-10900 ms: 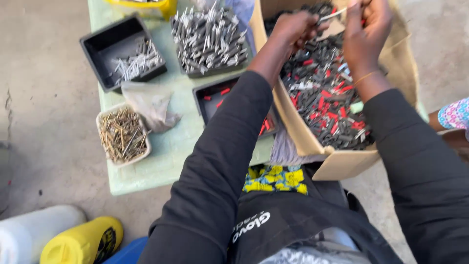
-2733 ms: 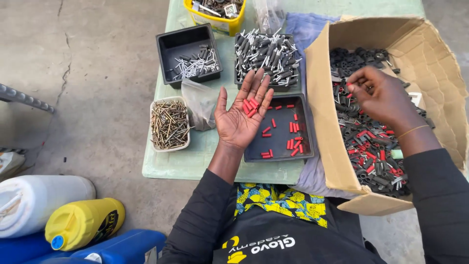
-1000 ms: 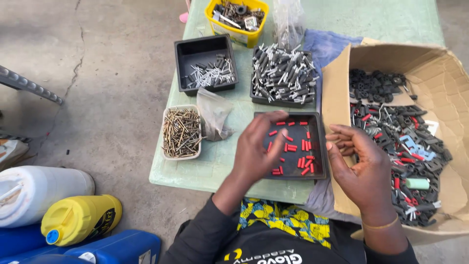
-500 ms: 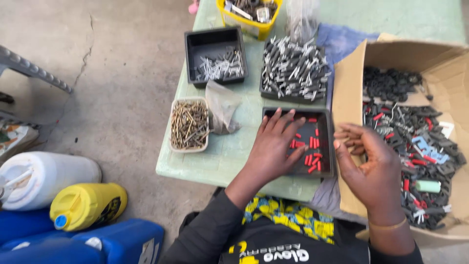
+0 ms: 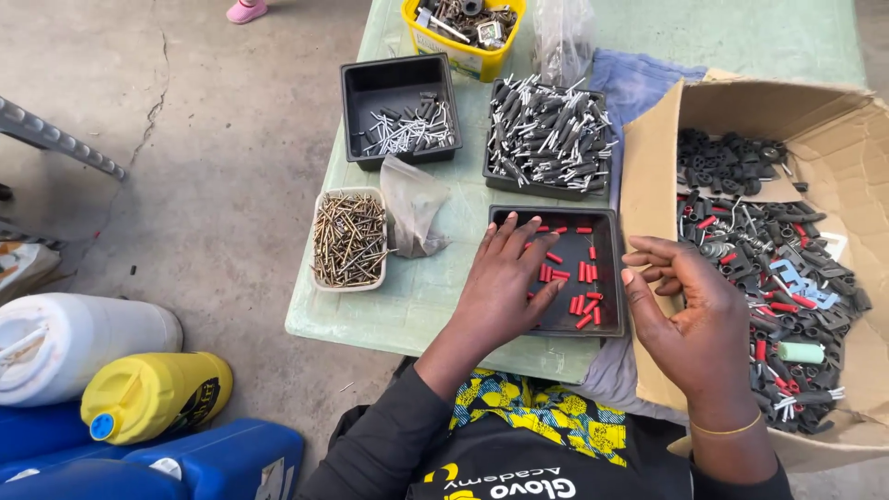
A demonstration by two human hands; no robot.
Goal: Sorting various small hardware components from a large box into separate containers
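Note:
My left hand [image 5: 505,282] lies palm down over the left half of a black tray [image 5: 607,278] that holds small red plugs [image 5: 585,271], fingers spread and touching its floor. My right hand [image 5: 690,319] hovers at the tray's right rim, beside the wall of a cardboard box [image 5: 648,176], fingers loosely curled with nothing visible in them. The box is filled with mixed black and red plugs and metal parts [image 5: 769,268].
On the green table [image 5: 389,306] stand a white tray of brass screws [image 5: 349,239], a black tray of nails [image 5: 403,111], a black tray of grey anchors [image 5: 548,137], a yellow tub [image 5: 463,28] and a plastic bag [image 5: 412,204]. Jerrycans [image 5: 153,393] stand on the floor at left.
My left hand, earlier palm up with red plugs, has turned over onto the red-plug tray. My right hand has left the box and come to the tray's right edge.

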